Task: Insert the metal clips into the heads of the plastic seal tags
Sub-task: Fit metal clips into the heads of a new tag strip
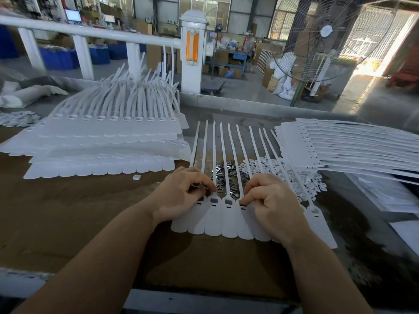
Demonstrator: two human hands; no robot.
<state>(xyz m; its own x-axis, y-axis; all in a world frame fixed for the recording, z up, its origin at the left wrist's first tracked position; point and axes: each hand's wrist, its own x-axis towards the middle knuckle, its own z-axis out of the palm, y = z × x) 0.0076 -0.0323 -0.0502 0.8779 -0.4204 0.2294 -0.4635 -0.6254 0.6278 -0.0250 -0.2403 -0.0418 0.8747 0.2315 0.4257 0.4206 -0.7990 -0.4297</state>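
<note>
While a joined row of white plastic seal tags [229,219] lies near the brown counter's [68,223] front edge, left hand [181,196] grip curled on a tag head, right hand [272,200] fingertips pressing another head, held contents unclear, heap of small metal clips [226,177] just behind, beneath the tags' tails.

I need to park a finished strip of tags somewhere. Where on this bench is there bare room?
Bare brown table lies left of the left hand, below the left stacks, with only one small white piece on it. It is crowded beyond the hands: metal clips, white pieces, and the right stack.
</note>
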